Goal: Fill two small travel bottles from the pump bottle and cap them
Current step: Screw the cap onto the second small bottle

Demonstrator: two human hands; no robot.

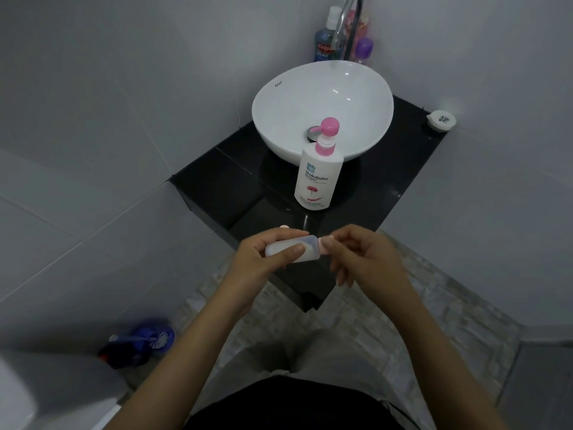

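Observation:
A small translucent travel bottle lies sideways in my left hand, held in front of the counter's near corner. Its pink cap points right, and the thumb and fingers of my right hand are pinched on that cap. The white pump bottle with a pink pump head stands upright on the black counter, just in front of the white basin. A pale pink bit shows behind my left fingers; I cannot tell what it is.
A chrome tap arches over the basin, with several toiletry bottles behind it. A small white round object sits at the counter's right corner. A blue toilet brush lies on the floor at lower left, beside a white fixture.

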